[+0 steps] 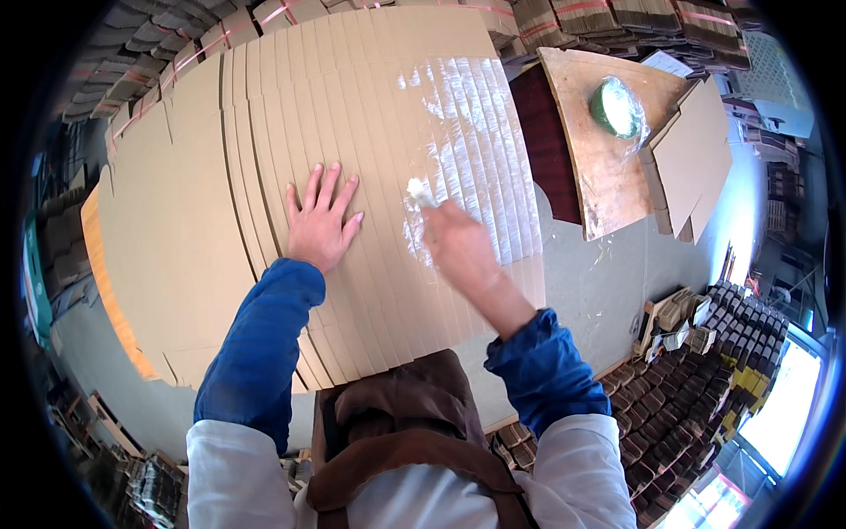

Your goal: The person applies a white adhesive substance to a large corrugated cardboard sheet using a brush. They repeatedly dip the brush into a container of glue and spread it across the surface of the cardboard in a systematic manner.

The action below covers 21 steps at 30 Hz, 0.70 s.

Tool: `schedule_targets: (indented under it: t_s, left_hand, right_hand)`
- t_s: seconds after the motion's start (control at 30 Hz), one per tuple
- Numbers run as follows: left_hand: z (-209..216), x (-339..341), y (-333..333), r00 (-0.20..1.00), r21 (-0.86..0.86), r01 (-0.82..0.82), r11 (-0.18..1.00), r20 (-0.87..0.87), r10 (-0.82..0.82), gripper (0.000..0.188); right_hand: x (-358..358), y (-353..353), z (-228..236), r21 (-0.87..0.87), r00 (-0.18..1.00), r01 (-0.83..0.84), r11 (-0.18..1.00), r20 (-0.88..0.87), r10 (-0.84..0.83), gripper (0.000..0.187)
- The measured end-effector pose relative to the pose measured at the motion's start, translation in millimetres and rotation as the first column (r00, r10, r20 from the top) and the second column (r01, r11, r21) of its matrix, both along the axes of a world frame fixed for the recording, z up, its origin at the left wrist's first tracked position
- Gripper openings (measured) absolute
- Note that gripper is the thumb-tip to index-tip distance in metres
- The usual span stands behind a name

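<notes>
Overlapping cardboard sheets point(167, 203) are fanned out across the work surface, their edges forming narrow parallel strips. My left hand point(322, 225) lies flat on them with its fingers spread. To its right, my right hand point(460, 242) is closed around a small brush point(424, 194), whose tip carries a white paste. The tip is at the left border of a wet, shiny white coating point(476, 150) smeared over the strips on the right side. Most of the brush handle is hidden in my fist.
A green bowl point(608, 108) lined with clear plastic stands on a wooden board point(582, 150) to the right. More cardboard pieces point(692, 163) lie beside it. Tied cardboard bundles point(582, 18) line the far side. Stacks of brown pieces point(670, 423) cover the floor at lower right.
</notes>
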<state>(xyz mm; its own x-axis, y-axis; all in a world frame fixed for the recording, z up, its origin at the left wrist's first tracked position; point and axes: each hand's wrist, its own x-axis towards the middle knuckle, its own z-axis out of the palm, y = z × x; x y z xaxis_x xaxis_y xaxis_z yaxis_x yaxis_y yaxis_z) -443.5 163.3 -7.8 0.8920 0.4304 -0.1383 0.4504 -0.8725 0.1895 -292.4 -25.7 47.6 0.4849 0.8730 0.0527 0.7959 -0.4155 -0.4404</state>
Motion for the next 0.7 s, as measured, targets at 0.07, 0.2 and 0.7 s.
schedule_targets:
  t_s: [0.07, 0.2, 0.7]
  left_hand:
    - [0, 1, 1, 1.0, 0.018, 0.013, 1.0, 0.028, -0.013, 0.06]
    - [1, -6, 0, 1.0, 0.015, 0.014, 1.0, 0.001, -0.014, 0.06]
    - [3, 0, 2, 0.999, -0.001, 0.005, 1.0, -0.033, -0.005, 0.06]
  right_hand:
    - [66, -21, -40, -0.031, 0.984, 0.169, 0.985, 0.066, -0.167, 0.012]
    - [95, 3, -1, 0.006, 0.94, 0.342, 0.94, 0.002, -0.342, 0.02]
    - [145, 38, 0, 0.07, 0.948, 0.302, 0.951, -0.122, -0.293, 0.02]
